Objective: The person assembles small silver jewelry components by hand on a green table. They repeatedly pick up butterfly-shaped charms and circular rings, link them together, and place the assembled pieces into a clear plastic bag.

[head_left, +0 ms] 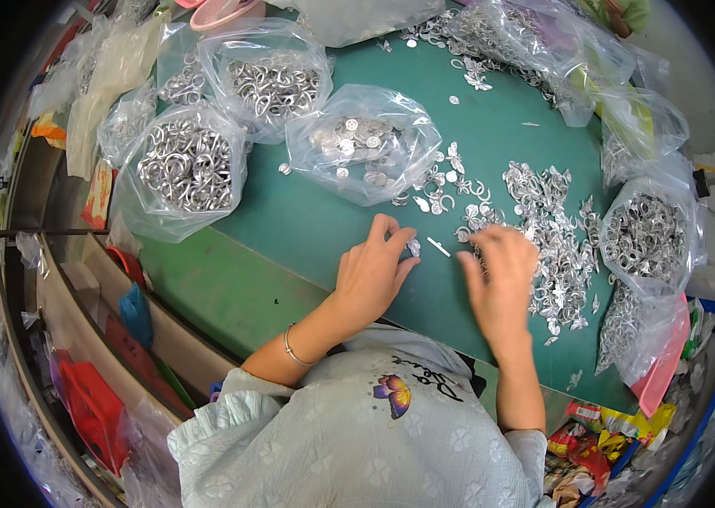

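My left hand (373, 273) is over the green table, its thumb and forefinger closed around a small silver leaf-shaped metal piece (413, 246). A slim white stick-like piece (438, 246) lies on the table between my two hands. At the left edge of a loose pile of silver metal pieces (554, 241), my right hand (503, 275) reaches down with thumb and fingers apart. Its fingertips are partly hidden, and I see nothing held in them. Beyond my hands sits an open clear bag of round silver discs (362, 140), with a few curved pieces scattered beside it.
Clear bags of silver rings (187, 165) and links (277, 85) stand at the far left. Another filled bag (649, 237) stands at the right edge, above a pink tray (664, 360). Shelves with a red bag (95, 411) flank my left; coloured packets (586, 444) lie lower right.
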The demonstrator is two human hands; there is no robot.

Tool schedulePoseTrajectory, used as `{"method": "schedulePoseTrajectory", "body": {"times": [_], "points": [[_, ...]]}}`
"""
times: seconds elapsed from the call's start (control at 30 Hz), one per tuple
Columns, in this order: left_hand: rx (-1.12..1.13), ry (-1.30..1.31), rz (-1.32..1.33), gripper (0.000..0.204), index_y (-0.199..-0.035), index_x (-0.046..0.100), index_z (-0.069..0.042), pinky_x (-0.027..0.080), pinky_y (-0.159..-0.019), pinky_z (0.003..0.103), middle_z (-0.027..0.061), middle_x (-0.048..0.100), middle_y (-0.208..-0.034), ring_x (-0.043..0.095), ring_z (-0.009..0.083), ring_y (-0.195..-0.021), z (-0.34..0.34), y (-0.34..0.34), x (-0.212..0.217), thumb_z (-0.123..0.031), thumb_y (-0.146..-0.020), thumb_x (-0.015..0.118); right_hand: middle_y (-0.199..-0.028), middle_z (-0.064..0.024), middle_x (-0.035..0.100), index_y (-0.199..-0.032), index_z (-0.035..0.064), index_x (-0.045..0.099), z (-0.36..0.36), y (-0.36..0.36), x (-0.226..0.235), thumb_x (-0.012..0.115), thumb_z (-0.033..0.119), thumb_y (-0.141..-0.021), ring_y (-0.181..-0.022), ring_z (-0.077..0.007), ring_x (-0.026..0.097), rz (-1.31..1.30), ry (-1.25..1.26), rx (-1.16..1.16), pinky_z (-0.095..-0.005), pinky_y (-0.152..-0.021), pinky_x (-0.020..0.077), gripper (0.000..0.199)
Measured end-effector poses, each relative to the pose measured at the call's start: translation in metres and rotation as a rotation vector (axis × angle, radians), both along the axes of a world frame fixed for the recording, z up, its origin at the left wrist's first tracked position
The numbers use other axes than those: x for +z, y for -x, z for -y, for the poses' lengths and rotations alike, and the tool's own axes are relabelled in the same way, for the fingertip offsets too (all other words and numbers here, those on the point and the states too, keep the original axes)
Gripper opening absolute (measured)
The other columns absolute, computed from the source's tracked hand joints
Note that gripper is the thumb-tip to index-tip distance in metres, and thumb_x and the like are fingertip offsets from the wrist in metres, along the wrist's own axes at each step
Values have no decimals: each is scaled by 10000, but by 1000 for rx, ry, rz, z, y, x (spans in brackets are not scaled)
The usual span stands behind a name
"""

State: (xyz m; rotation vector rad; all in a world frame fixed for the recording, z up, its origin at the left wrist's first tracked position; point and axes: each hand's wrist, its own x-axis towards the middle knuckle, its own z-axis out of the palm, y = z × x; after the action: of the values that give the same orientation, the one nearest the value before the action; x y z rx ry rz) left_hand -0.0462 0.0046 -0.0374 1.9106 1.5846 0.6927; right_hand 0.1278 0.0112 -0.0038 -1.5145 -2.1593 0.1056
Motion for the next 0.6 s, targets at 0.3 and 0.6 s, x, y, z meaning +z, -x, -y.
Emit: {"method": "schedulePoseTrajectory", "body": {"times": [0.3, 0.6], "points": [[-44, -5, 39, 295, -1011, 553, -86, 446, -520, 337, 64, 473, -955, 545, 222, -558, 1, 1, -1, -87, -732, 648, -695, -27, 571, -828, -5, 570, 0, -21, -3, 537, 9, -818, -585, -64, 487, -985, 636, -63, -198, -527, 379, 37], [-121, 287, 876, 238, -1070, 553, -42, 346, -458, 185, 6, 501, -783, 418, 64, -504, -16, -13, -2, -59, -833, 535, -737, -42, 511, -948, -11, 519, -77, -4, -1, 435, 73, -885, -630, -104, 502, -1439, 1031, 73, -214, -551, 389, 135]]}}
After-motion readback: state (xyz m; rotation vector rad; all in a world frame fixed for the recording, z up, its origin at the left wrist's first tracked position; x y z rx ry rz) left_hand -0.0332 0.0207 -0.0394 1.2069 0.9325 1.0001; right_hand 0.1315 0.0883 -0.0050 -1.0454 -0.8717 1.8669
